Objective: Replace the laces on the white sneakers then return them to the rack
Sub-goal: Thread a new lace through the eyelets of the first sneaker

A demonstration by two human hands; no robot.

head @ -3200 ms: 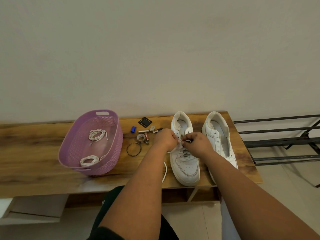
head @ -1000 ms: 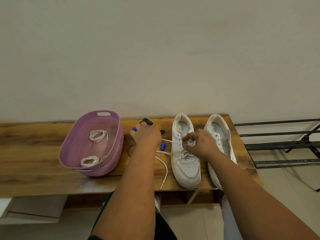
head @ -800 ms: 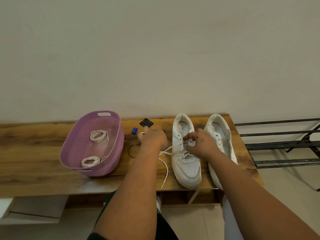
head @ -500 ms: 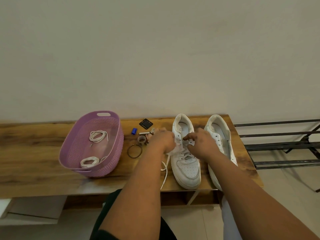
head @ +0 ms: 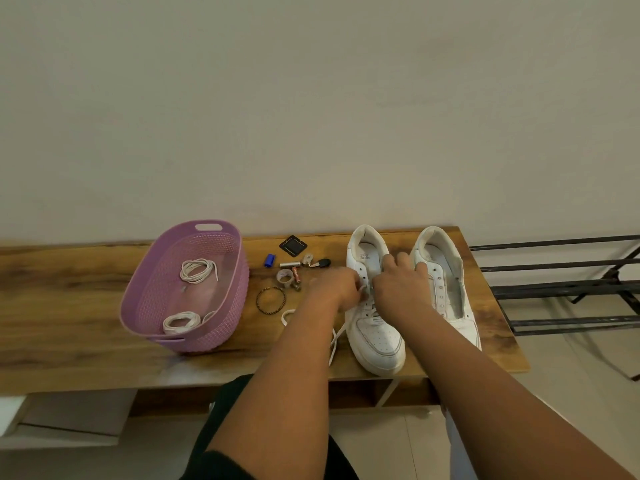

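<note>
Two white sneakers stand side by side on the wooden table (head: 69,334), heels toward the wall. The left sneaker (head: 377,337) is partly laced with a white lace (head: 335,341) whose loose end trails off its left side. My left hand (head: 337,289) pinches that lace at the shoe's left eyelets. My right hand (head: 398,289) lies over the tongue and eyelets, its fingers curled on the shoe's upper; what they grip is hidden. The right sneaker (head: 446,289) has no lace.
A purple basket (head: 228,327) at the left holds two coiled white laces (head: 197,270). Small items lie between basket and shoes: a bracelet (head: 270,299), a blue piece (head: 269,260), batteries, a black square (head: 293,244). A black metal rack (head: 561,289) stands right of the table.
My left hand pulled the lace out to the left, then came back to the sneaker's eyelets. My right hand stayed on the shoe throughout.
</note>
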